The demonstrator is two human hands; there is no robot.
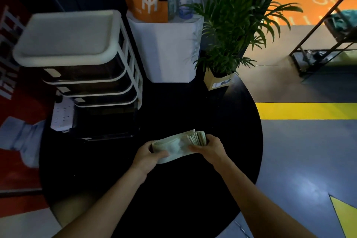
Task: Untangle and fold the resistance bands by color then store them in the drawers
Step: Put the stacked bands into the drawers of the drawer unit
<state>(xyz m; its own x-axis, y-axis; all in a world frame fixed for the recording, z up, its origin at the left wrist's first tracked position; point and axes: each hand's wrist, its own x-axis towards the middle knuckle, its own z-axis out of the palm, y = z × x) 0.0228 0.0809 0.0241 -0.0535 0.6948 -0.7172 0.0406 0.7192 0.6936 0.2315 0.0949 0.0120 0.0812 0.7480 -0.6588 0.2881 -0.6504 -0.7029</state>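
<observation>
Folding looks nearly finished for the pale green stack of flat resistance bands [179, 146]: in the head view it lies gathered at about 6 o'clock on the round black tabletop [173, 189]. The left hand [147, 155] grips its left end, thumb on top. The right hand [209, 148] curls round the layered right end. No other bands show, so I cannot tell how many colours remain.

Storing is left. The white-framed stack of dark translucent plastic drawers [90, 83] stands at 10 o'clock, its upper drawers closed; the bottom one looks pulled out, though it is too dark to be sure. A bare stretch of tabletop separates bands and drawers. The white bin [168, 48] and potted green palm [231, 31] crowd 12 to 1 o'clock, the table edge curving close at 3 o'clock.
</observation>
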